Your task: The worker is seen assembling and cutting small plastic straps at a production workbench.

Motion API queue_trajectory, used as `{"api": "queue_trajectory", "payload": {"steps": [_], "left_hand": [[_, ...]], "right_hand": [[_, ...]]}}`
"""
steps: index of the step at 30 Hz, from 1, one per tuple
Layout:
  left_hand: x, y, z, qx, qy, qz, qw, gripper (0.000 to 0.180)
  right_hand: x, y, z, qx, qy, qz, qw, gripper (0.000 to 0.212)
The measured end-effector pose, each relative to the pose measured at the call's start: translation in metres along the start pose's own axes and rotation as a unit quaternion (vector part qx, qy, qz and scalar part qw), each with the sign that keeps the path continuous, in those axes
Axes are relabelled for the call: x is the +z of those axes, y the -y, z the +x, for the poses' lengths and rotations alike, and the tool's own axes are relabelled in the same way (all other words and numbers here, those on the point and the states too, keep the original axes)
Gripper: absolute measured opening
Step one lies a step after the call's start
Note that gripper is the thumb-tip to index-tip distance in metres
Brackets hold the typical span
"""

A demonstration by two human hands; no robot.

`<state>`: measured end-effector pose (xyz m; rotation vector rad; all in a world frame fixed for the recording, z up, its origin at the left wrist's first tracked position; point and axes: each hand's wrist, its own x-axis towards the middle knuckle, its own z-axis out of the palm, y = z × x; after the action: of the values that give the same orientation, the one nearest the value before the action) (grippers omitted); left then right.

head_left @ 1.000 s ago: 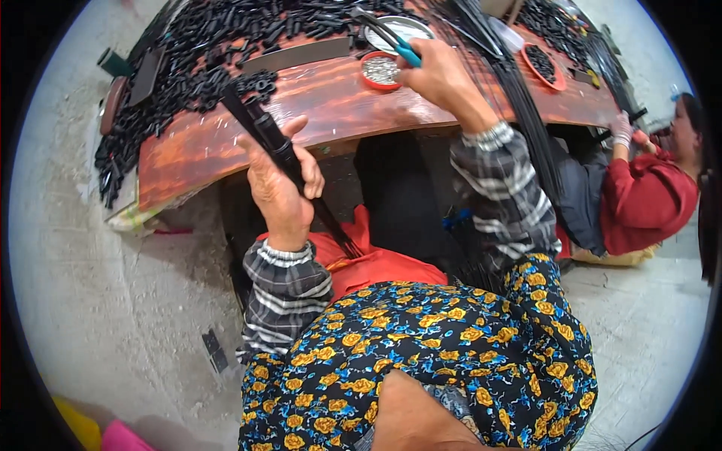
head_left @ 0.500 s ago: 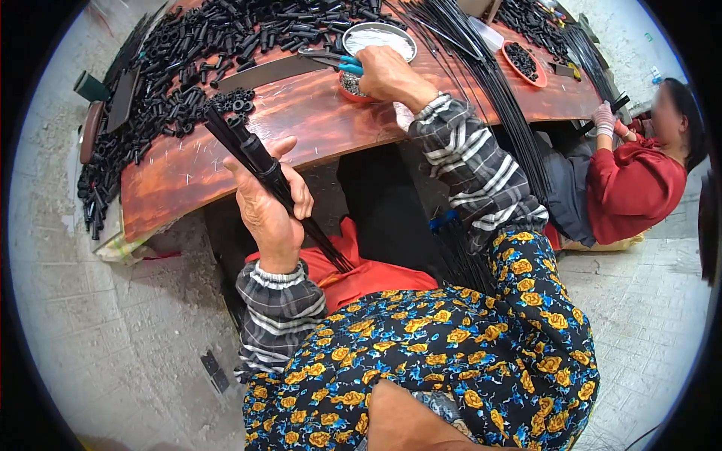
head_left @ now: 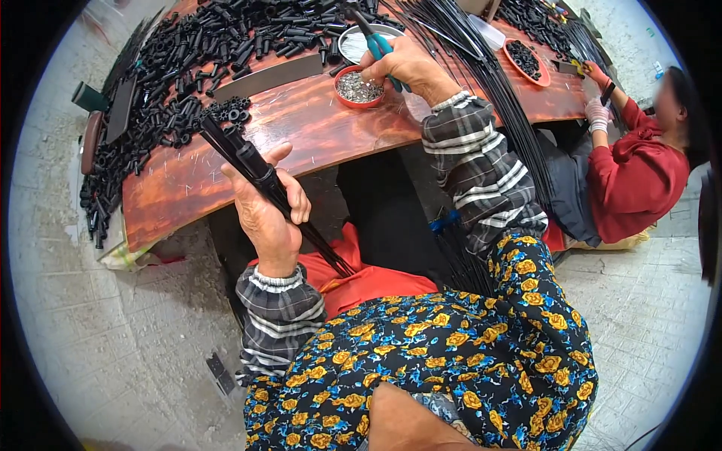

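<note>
My left hand [head_left: 272, 214] is closed round a bundle of thin black rods [head_left: 320, 244], its thumb and a finger lifted. Black tubular fittings [head_left: 252, 158] sit on the rods' upper part, and the lower ends run down toward the red cloth [head_left: 376, 272] on my lap. At the table, my right hand [head_left: 412, 66] grips pliers [head_left: 378, 46] with teal handles, jaws pointing up and away. Its fingertips reach the rim of a small red bowl [head_left: 359, 89] full of tiny metal pieces. Just behind stands a round metal dish [head_left: 352, 46] holding thin white pins.
Black tubular parts [head_left: 180, 52] are heaped over the far left of the wooden table [head_left: 301, 146]. Long black rods [head_left: 504, 105] lie across its right edge. Beyond them is an orange dish [head_left: 526, 64] of small black parts. A co-worker [head_left: 639, 173] in red sits at right.
My right hand has come from the dish of white pins to the red bowl, and the pliers have swung to point upward. A co-worker's hand now reaches onto the table. My left hand stays nearly still.
</note>
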<state>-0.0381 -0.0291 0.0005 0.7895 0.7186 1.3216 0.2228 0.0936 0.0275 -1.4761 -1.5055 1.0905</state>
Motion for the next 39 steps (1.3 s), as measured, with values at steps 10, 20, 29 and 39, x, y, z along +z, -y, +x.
{"api": "queue_trajectory", "payload": {"steps": [10, 20, 29, 39], "left_hand": [[0.003, -0.002, -0.004, 0.006, 0.006, 0.018, 1.000, 0.088], [0.010, 0.000, -0.014, 0.064, 0.041, 0.000, 0.997, 0.053], [0.014, -0.009, -0.023, 0.046, 0.014, 0.000, 0.999, 0.083], [0.018, -0.009, -0.024, 0.046, -0.040, 0.027, 0.998, 0.076]], "right_hand": [[-0.002, -0.004, -0.004, -0.002, -0.011, 0.114, 0.993, 0.017], [0.068, 0.028, -0.082, -0.056, 0.034, 0.340, 0.938, 0.020], [0.140, 0.067, -0.131, -0.145, -0.048, 0.343, 0.927, 0.009], [0.142, 0.071, -0.138, -0.115, -0.041, 0.334, 0.935, 0.006]]}}
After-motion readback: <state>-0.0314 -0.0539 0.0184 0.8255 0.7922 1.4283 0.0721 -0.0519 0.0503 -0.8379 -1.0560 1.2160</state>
